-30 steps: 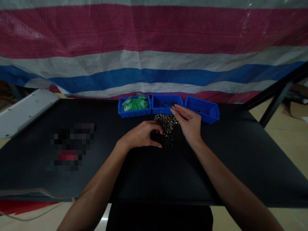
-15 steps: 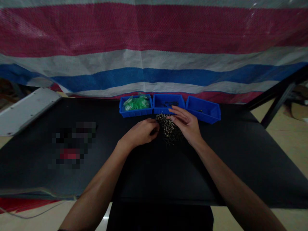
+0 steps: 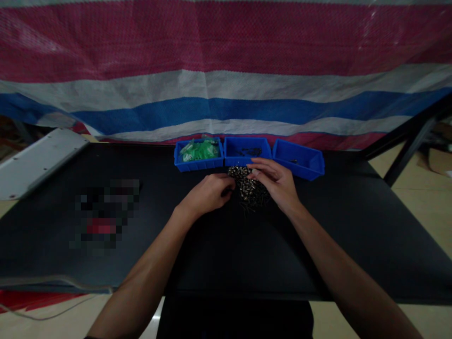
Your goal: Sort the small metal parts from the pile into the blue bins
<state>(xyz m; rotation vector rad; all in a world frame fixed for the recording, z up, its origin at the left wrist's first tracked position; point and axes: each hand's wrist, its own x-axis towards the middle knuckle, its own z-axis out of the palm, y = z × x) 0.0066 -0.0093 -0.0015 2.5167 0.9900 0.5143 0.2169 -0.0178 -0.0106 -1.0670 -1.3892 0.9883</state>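
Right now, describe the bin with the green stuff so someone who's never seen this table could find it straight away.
Start at the black table in front of the striped tarp. Along its far edge sit three blue bins in a row, just beyond the pile of small metal parts. It is the leftmost bin, the only one filled with bright green pieces; the middle bin and right bin look nearly bare.

Bare forearms, no sleeves, unadorned

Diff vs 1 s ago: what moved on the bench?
The left hand moved away from the body, up to the near-left edge of the screw pile. The right hand curled its fingers onto the pile's far edge. Whether either grips a screw cannot be told. The three blue bins stayed put.
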